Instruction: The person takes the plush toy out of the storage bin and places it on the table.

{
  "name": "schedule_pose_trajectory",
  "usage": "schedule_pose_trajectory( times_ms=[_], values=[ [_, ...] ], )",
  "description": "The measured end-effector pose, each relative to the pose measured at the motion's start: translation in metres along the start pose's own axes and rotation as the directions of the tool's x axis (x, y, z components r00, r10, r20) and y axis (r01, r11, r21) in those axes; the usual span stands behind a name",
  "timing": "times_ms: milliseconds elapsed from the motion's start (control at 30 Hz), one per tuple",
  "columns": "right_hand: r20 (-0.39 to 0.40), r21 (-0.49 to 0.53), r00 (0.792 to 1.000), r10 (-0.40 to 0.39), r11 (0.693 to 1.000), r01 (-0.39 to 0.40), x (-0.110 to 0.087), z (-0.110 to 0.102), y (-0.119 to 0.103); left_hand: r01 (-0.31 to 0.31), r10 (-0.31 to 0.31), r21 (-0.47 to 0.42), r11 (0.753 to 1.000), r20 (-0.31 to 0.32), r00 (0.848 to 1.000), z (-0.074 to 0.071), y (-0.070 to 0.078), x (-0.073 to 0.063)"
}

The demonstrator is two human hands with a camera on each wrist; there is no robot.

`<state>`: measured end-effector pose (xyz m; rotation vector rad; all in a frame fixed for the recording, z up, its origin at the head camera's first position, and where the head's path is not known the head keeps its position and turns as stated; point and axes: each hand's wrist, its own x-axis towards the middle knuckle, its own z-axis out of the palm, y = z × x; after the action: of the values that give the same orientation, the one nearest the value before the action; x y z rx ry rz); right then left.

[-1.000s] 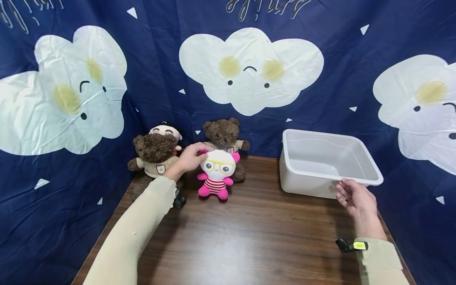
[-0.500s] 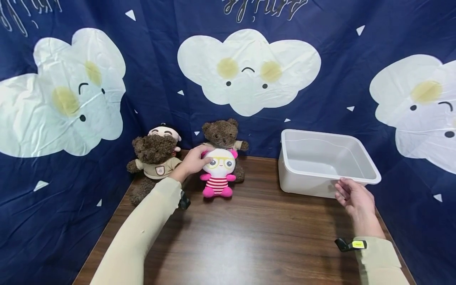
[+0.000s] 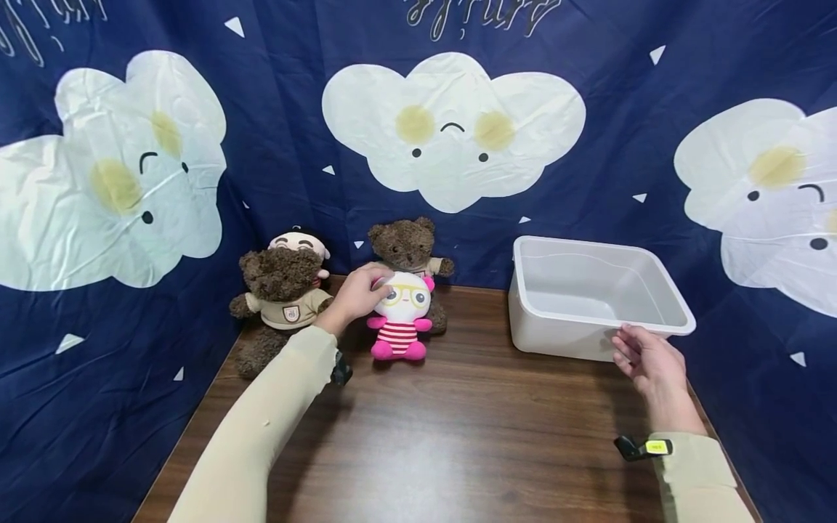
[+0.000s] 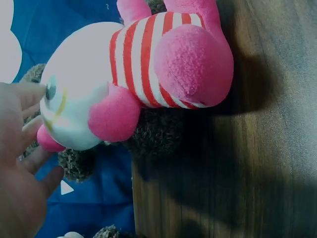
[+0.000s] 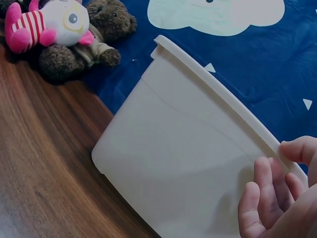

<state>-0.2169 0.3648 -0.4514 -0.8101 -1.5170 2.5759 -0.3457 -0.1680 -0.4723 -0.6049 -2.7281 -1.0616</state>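
Observation:
A pink-and-white plush panda (image 3: pixel 400 327) with yellow glasses and a red-striped body sits upright on the table. My left hand (image 3: pixel 361 294) grips its head from the left, thumb over the face and fingers behind, as the left wrist view shows. Behind it leans a brown teddy bear (image 3: pixel 408 247) in a beige shirt, partly hidden. At the right stands a light grey plastic bin (image 3: pixel 556 338) with nothing inside. My right hand (image 3: pixel 654 367) holds the bin's near rim, thumb on top; in the right wrist view its fingers (image 5: pixel 265 176) curl below the rim.
Left of my left hand sits another brown teddy bear (image 3: pixel 277 283) in a beige shirt, in front of a doll (image 3: pixel 302 241) with thick eyebrows. Brown wood table (image 3: pixel 451 428) runs in front. Dark blue cloth (image 3: pixel 484 240) with printed clouds hangs on three sides.
The plush panda, held in my left hand, has shifted slightly right and turned to sit straighter. My right hand stays on the bin's rim. The whole view has drifted a little.

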Motion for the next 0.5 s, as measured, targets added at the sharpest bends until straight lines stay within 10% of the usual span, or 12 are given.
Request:
schedule_pose_trajectory(
  times_ms=[500],
  values=[
    [0.064,-0.232,0.995,-0.070,0.969,0.083,-0.012,-0.010,-0.005,-0.035,0.034,-0.008,0.999,-0.101,0.994,-0.039,0.005,-0.038]
  ],
)
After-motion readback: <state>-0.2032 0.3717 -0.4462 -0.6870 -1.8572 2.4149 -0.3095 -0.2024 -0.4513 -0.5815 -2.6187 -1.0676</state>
